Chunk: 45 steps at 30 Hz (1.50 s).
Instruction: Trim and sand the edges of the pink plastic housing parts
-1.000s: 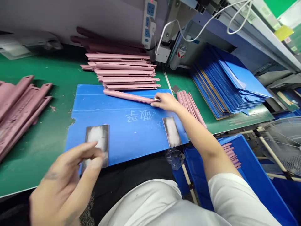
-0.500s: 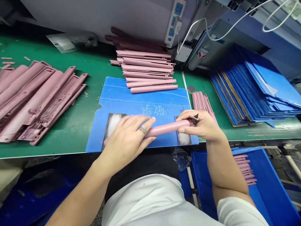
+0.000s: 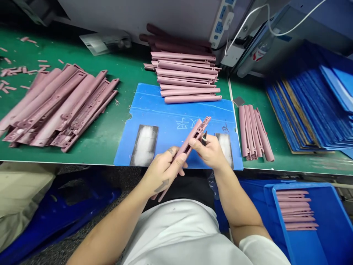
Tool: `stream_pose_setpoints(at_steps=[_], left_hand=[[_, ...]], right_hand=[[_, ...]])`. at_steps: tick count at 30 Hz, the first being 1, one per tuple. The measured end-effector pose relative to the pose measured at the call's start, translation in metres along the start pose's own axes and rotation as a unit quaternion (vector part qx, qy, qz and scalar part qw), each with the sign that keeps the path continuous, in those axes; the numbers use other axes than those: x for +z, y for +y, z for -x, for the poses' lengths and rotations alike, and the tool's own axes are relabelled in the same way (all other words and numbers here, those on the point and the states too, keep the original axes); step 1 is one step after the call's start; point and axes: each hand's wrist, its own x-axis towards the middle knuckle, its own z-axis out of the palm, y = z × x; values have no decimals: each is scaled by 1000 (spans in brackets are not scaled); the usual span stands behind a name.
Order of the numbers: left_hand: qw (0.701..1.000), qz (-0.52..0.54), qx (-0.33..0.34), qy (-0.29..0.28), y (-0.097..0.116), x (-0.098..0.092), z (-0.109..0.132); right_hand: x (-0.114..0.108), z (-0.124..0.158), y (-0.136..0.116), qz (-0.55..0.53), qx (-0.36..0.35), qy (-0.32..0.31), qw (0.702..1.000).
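L hand (image 3: 162, 173) is clenched round the lower end of a long pink plastic strip (image 3: 190, 141), fingers wrapped on it. R hand (image 3: 209, 152) grasps the same strip nr its upper end, w/ a small dark blade (image 3: 204, 139) showing btwn the fingers; too small to tell exactly what kind. Strip's tilted, held over the lower part of a blue corrugated board (image 3: 212, 110) on a green bench (image 3: 96, 138). Board has 2 grey-white patches (image 3: 143, 145). Top centre: a stack of pink strips (image 3: 187, 77), overlapping the board's top edge. Left of board: a pile of ribbed pink parts (image 3: 60, 110), pink offcuts (image 3: 16, 70) at upper left. Right of board: a small bunch of pink strips (image 3: 255, 132), then stacked blue boards (image 3: 311, 110). Lower right: a blue crate (image 3: 300, 186) w/ pink pieces (image 3: 295, 209) inside.
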Motion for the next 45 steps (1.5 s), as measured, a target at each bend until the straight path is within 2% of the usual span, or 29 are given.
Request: stream_pose_setpoints(at_steps=[5,7,9,11,13,16,19,21,24,26,28,29,33,35,38,40,41,43,45], left_hand=[[996,79,-45,-18,-4,5,-6],[996,71,-48,-17,-3,4,-9],[999,11,-37,16,-2,1,-12],[997,-3,-29,76,-1,-4,-16],[989,85,-38,111,0,-12,-19],[963,239,-42,120,4,-23,-26],[938,309,4,156,8,-28,-31],[918,340,47,199,12,-28,-35],[890,367,113,245,17,-30,-41],[879,375,148,253,20,-33,-44],[873,376,170,261,22,-37,-46],[870,374,178,267,22,-38,-45],[863,375,187,284,22,-42,-43],[863,378,188,277,21,-41,-41],[863,376,209,264,22,-37,-39],[864,370,218,261,23,-34,-37],[867,365,218,261,24,-32,-36],[872,353,211,266,26,-28,-34],[874,341,204,278,28,-24,-32]], right_hand=[[-14,-11,6,46,-8,-47,998],[-19,-16,7,79,-1,-53,995],[-24,-21,7,130,0,-35,991],[-26,-24,4,159,15,-1,987],[-25,-24,0,142,40,28,989],[-18,-24,-7,89,56,50,993],[-15,-35,-5,71,41,92,992],[-19,-52,2,113,14,117,986],[-30,-79,12,282,-7,119,952],[-34,-85,11,419,15,117,900],[-30,-73,5,518,38,119,846],[-25,-61,1,548,43,113,828],[-2,-6,-5,605,87,12,791],[1,8,-3,628,124,-21,768],[-8,10,-2,654,139,32,743],[-12,8,-5,651,120,71,746],[-11,9,-7,640,104,68,759],[0,16,-10,608,58,9,792],[19,27,-9,587,23,-75,806]])
